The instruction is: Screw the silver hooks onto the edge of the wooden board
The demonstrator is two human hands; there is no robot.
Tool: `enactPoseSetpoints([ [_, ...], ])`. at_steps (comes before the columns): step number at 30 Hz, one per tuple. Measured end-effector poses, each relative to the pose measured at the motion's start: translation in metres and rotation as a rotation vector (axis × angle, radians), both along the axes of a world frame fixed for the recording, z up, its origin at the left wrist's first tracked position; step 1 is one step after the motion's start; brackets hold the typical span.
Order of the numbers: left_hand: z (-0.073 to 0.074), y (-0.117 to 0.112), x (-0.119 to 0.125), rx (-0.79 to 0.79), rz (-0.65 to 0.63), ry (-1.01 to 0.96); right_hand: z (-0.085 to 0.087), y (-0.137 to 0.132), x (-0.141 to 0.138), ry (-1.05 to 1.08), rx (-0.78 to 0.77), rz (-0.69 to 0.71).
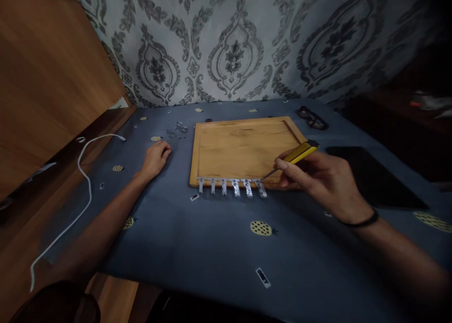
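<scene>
My right hand (326,184) grips a screwdriver (298,154) with a yellow and black handle. Its thin shaft slants down to the right end of a metal hook rail (229,179), close to the last hook. Several silver hooks hang from this rail, which lies along the near edge of a framed wooden board (240,146). To the left of the board, my left hand (155,159) rests on the table with fingers curled together. A tiny speck shows at its fingertips, too small to name. Beyond that hand lie small clear and metal bits (181,127).
Blue cloth with pineapple prints covers the table (197,247). Dark glasses (312,118) sit at the back right, and a flat black object (377,177) lies right of the board. A white cable (88,186) runs down the left side beside a wooden cabinet (52,68).
</scene>
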State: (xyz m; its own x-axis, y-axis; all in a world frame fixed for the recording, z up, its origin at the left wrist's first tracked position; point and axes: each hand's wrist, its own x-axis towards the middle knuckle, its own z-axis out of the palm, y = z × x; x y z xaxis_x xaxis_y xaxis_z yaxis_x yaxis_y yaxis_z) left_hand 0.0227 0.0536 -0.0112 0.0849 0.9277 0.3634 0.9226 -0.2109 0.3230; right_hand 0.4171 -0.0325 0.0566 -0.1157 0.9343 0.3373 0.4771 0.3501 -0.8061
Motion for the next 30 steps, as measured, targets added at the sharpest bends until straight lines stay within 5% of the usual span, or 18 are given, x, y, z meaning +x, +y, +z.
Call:
enactPoseSetpoints([
  [16, 0.008, -0.004, 0.010, 0.040, 0.096, -0.213, -0.003, -0.002, 0.001, -0.090, 0.039, 0.049],
  [30, 0.012, -0.001, 0.010, 0.056, 0.068, -0.341, -0.015, 0.004, 0.004, 0.038, 0.108, 0.101],
])
